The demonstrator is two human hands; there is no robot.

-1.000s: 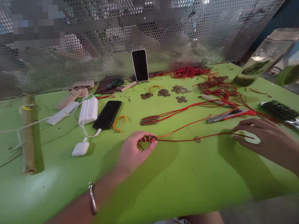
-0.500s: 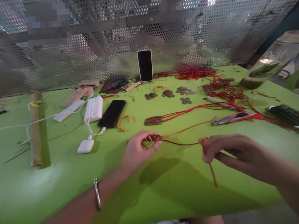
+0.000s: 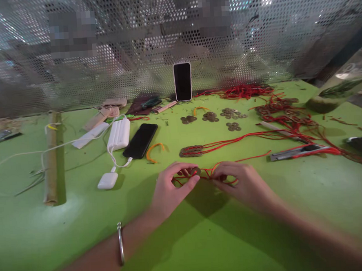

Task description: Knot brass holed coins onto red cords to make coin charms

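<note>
Cord [image 3: 213, 167], thin and red, is pinched by our right hand [image 3: 244, 180], just beside the round, dull coin [image 3: 196, 171] our left hand [image 3: 171, 190] grips between thumb and fingers. Beyond our fingers, flat coins [image 3: 190, 151] lie laced together.

green table [image 3: 188, 249] bearing coins [image 3: 209, 117], red cords [image 3: 245, 91], black phone [image 3: 141, 140]
</note>
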